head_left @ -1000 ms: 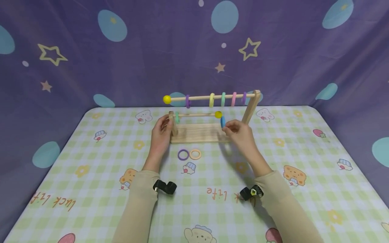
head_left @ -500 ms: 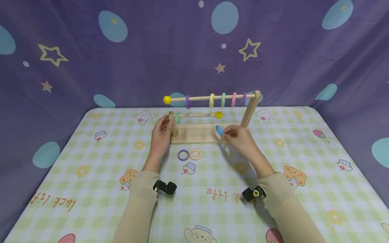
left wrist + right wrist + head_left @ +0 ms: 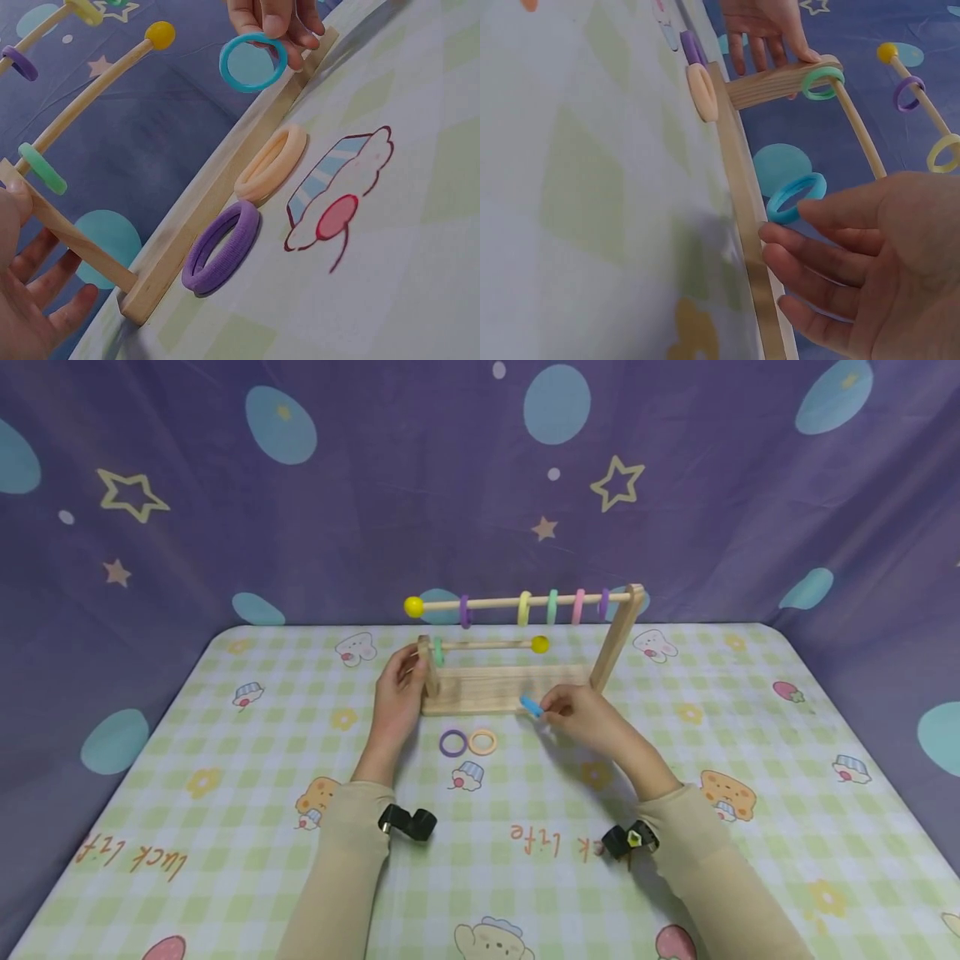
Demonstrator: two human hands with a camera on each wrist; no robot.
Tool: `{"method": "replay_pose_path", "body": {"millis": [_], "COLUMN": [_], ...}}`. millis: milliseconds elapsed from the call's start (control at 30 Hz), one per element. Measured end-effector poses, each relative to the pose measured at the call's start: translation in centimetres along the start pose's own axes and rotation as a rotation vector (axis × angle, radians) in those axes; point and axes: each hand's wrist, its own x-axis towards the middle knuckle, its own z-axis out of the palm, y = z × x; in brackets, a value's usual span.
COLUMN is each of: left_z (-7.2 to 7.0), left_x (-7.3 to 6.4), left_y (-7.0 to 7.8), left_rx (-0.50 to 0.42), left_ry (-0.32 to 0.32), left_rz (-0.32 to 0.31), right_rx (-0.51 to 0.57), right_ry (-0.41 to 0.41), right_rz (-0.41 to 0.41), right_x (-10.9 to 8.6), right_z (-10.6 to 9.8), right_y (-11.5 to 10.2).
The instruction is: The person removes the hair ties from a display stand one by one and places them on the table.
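My right hand point(image 3: 581, 714) pinches a light blue hair tie point(image 3: 796, 198) between thumb and fingertips, in front of the wooden stand's base point(image 3: 487, 687). My left hand point(image 3: 400, 689) holds the stand's short left post point(image 3: 82, 236) near its top, the thumb on one side and the other fingers loosely spread. A green hair tie point(image 3: 43, 169) hangs on the lower rod point(image 3: 487, 645), close to that post. On the cloth before the base lie a purple hair tie point(image 3: 221, 247) and a peach one, the peach hair tie point(image 3: 271, 163), side by side.
Above, the upper rod point(image 3: 495, 603) carries several hair ties, among them a yellow one point(image 3: 524, 608) and a pink one point(image 3: 578, 607). Yellow balls cap both rods, such as the lower ball point(image 3: 540, 645). A tall post point(image 3: 618, 635) stands at right. A checked cloth point(image 3: 262, 760) covers the table.
My right hand has moved down and slightly left with the blue hair tie, from beside the lower rod's yellow ball to the base's front edge. The hair tie has tilted flatter. My left hand stays put.
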Motion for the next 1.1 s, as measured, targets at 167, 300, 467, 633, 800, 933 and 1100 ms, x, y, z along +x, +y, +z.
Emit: {"method": "replay_pose_path", "body": {"millis": [167, 300, 467, 633, 800, 933, 1100], "left_z": [0.0, 0.0, 0.0, 0.1, 0.1, 0.0, 0.0], "left_x": [0.0, 0.0, 0.2, 0.3, 0.3, 0.2, 0.0], "left_y": [0.1, 0.0, -0.1, -0.2, -0.3, -0.1, -0.1], "left_rx": [0.007, 0.007, -0.002, -0.018, -0.016, -0.009, -0.002], "left_ry": [-0.004, -0.006, -0.004, 0.001, 0.002, 0.001, 0.002], "left_rz": [-0.01, -0.011, -0.002, 0.012, 0.012, 0.01, 0.005], "right_rx": [-0.047, -0.077, -0.118, -0.164, -0.183, -0.199, -0.214], "right_ry": [-0.026, -0.053, -0.085, -0.106, -0.118, -0.113, -0.107], "right_rz": [-0.023, -0.035, -0.057, -0.085, -0.126, -0.149, -0.161], "right_x": [-0.1, -0.2, -0.2, -0.1, 0.0, 0.0, -0.1], "right_z": [0.2, 0.3, 0.5, 0.5, 0.7, 1.0, 1.3], "right_y": [-0.1, -0.1, -0.2, -0.3, -0.3, -0.2, -0.1]}}
